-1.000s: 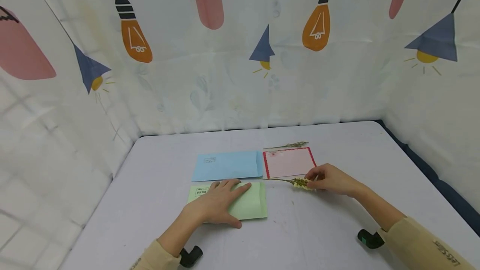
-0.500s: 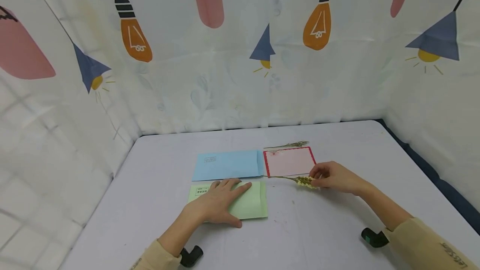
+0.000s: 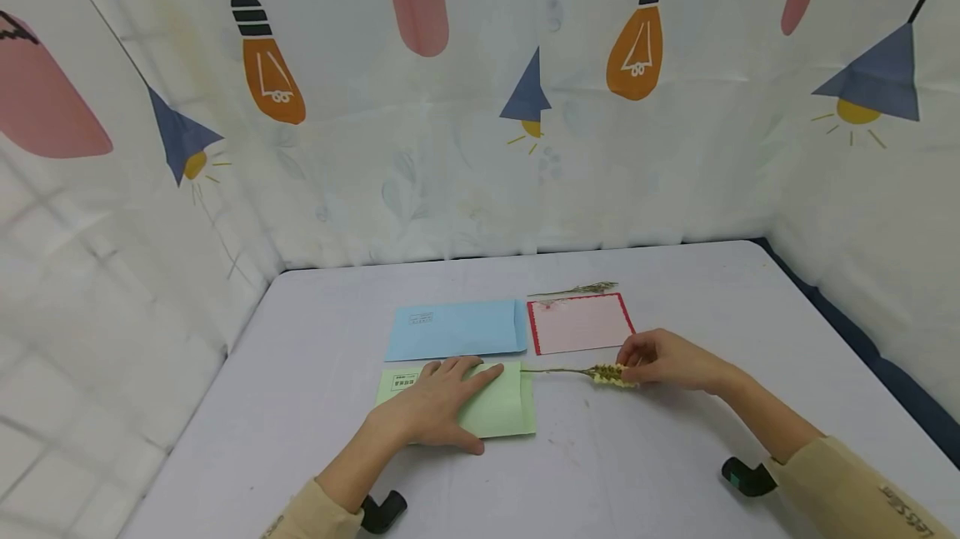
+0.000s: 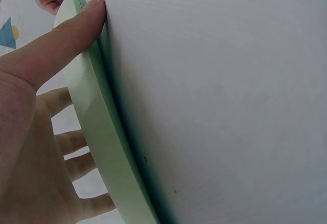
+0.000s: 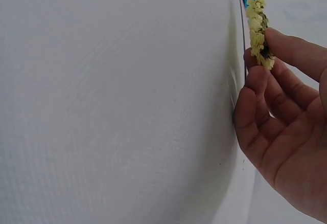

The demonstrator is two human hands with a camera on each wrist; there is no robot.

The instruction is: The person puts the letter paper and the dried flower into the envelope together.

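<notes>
Pinching the dried flower sprig [image 3: 611, 374] by its yellow head, the right hand [image 3: 663, 360] points the stem leftward from its fingertips. The stem tip seems just short of the green envelope [image 3: 495, 406], pressed flat under the left hand [image 3: 438, 410].

We see beige long sleeves [image 3: 847, 485] on both arms, small lettering printed along the right one, a black wrist-mounted camera [image 3: 742, 476] under each.
</notes>
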